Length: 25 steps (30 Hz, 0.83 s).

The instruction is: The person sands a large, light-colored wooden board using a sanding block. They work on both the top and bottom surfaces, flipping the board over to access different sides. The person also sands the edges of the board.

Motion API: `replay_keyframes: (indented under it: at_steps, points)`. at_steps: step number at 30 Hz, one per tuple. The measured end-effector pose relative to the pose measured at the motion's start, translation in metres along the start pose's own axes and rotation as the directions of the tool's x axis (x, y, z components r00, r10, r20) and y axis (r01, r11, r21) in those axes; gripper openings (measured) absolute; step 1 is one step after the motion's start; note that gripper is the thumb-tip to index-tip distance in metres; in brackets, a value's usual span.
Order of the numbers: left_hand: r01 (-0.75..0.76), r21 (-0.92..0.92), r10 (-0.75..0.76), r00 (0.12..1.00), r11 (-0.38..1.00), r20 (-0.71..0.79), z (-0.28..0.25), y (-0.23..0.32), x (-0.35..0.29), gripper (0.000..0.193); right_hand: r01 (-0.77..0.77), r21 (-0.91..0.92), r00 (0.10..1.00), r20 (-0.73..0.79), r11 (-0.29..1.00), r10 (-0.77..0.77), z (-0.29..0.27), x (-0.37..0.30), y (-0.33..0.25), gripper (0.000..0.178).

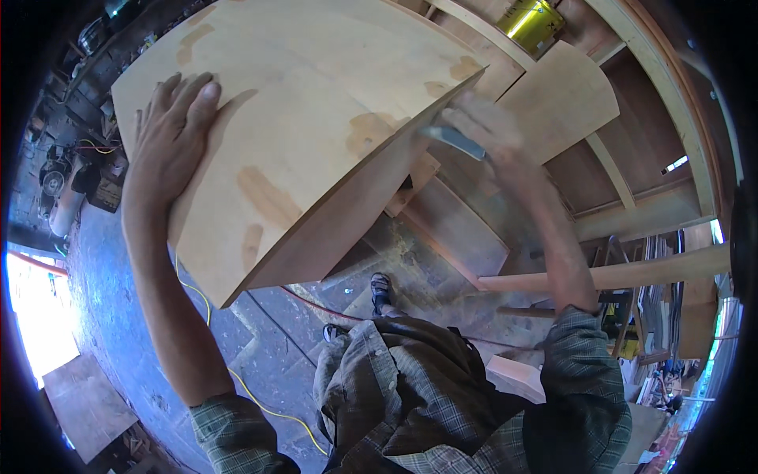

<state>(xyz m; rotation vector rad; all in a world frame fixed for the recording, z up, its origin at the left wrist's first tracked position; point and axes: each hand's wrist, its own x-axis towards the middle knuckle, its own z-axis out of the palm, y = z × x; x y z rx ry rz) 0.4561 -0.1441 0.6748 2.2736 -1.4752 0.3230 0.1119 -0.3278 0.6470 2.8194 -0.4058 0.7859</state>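
A large pale plywood panel (308,103) with tan filler patches tilts in front of me, its long cut edge facing right. My left hand (175,114) lies flat on its upper left part, fingers stretched out and holding nothing. Beside the panel's right edge, my right hand (493,134) is closed round a pale blue-grey, curved, flat piece (456,142). Motion smears this hand, so the exact kind of piece is unclear. The piece is close to the panel's edge; whether it touches cannot be made out.
Wooden framing (608,170) with a curved outer rim stands at the right. A yellow metal can (530,28) sits at the top right. A yellow cord (260,403) runs across the blue-grey floor (110,300). Machinery (55,178) stands at the far left, and a loose board (88,403) lies lower left.
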Motion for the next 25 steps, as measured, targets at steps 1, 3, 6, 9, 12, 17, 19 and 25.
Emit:
replay_keyframes:
  at_steps: [1,3,6,9,12,17,19,25]
  points:
    - [0.047,-0.038,-0.048,0.999,0.998,-0.006,-0.002,-0.002,0.000,0.055,0.086,-0.066,0.996,0.002,0.994,-0.086,-0.008,0.015,0.005,0.046]
    - [0.131,-0.141,-0.133,0.991,0.981,-0.005,0.005,0.000,-0.001,0.056,0.096,-0.104,0.977,-0.182,0.990,-0.114,-0.034,0.029,0.014,0.046]
    - [0.165,-0.242,-0.173,0.985,0.956,-0.015,-0.007,0.016,-0.005,0.056,0.140,-0.111,0.972,-0.176,0.984,-0.159,-0.028,0.030,0.033,0.044]
    - [0.137,-0.253,-0.147,0.989,0.958,-0.019,-0.002,0.019,0.000,0.055,0.154,0.003,0.984,-0.090,0.988,-0.153,0.000,0.028,0.057,0.044]
    - [0.234,-0.298,-0.229,0.972,0.926,0.050,-0.003,0.028,0.000,0.053,0.143,0.081,0.990,-0.023,0.986,-0.142,0.005,0.028,0.063,0.043]
    - [0.165,-0.063,-0.168,0.984,0.984,-0.056,-0.001,0.024,0.003,0.051,0.114,0.179,0.991,0.042,0.977,-0.124,0.005,0.040,0.078,0.040]
    - [0.230,-0.135,-0.244,0.966,0.964,-0.091,0.005,0.016,-0.001,0.052,0.153,0.273,0.988,-0.036,0.950,-0.149,0.024,0.062,0.079,0.037]
    - [0.127,0.256,-0.153,0.985,0.958,0.083,-0.037,0.051,0.010,0.063,0.053,0.312,0.996,0.052,0.949,-0.073,0.014,0.029,0.093,0.029]
